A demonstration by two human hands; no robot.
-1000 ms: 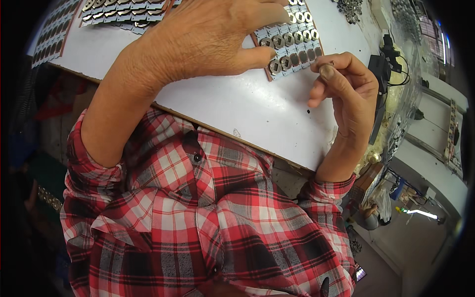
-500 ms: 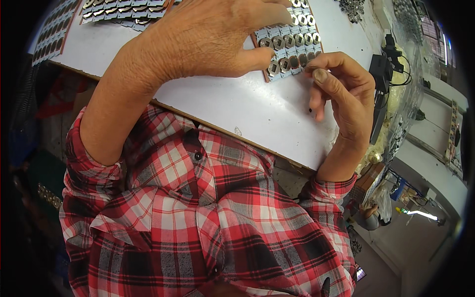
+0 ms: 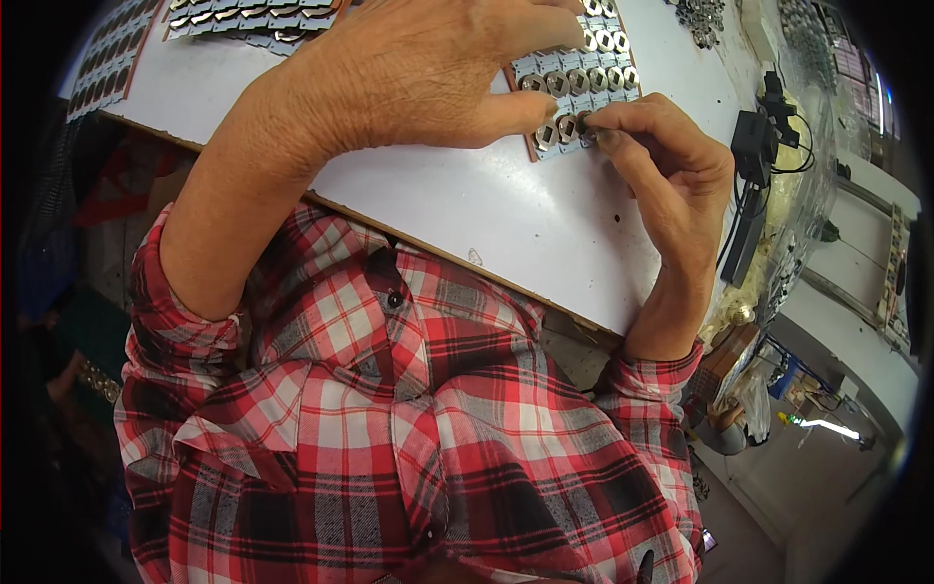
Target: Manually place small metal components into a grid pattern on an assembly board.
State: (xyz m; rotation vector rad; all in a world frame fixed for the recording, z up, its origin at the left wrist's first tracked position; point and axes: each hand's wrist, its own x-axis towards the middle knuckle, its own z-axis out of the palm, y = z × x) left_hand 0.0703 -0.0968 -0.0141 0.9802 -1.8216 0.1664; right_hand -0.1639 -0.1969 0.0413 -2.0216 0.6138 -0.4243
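Left hand (image 3: 418, 73) lies palm-down, fingers spread, pinning the tray of metal nuts (image 3: 579, 83) on the white counter (image 3: 486, 214), thumb beside the front row. Right hand (image 3: 662, 161) curls in, fingertips pinched shut on one nut (image 3: 584, 124) at the tray's near edge.

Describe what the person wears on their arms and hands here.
Both hands, left hand and right hand, are bare: no gloves, rings or watch visible. The red, white and black plaid shirt has sleeves pushed up, cuffs bunched on the forearms.
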